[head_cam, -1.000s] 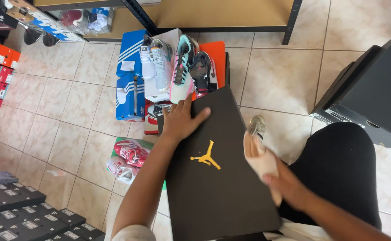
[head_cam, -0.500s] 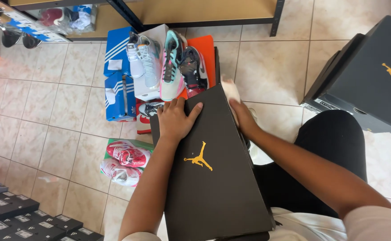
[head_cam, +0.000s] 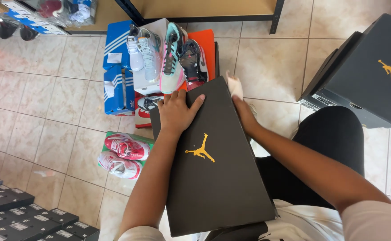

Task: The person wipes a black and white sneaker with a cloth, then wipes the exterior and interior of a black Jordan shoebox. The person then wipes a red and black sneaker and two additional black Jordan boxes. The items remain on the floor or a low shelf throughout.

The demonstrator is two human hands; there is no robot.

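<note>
A black shoe box (head_cam: 213, 178) with an orange figure logo on its lid lies across my lap. My left hand (head_cam: 176, 111) rests flat on the far left part of the lid, fingers spread. My right hand (head_cam: 241, 105) is at the box's far right edge and grips a crumpled white cloth or paper (head_cam: 234, 85) that sticks up past the corner. Part of that hand is hidden behind the lid edge.
Several sneakers (head_cam: 168, 56) stand on blue (head_cam: 117, 71), white and orange shoe boxes on the tiled floor ahead. Pink-red shoes (head_cam: 124, 151) lie at lower left. A second black box (head_cam: 369, 76) sits at right, dark boxes (head_cam: 21, 218) at bottom left, a shelf frame (head_cam: 276, 18) beyond.
My right hand moved with the white cloth from the box's right side up to its far right corner. My left hand slid slightly along the lid. The view shifted a little.
</note>
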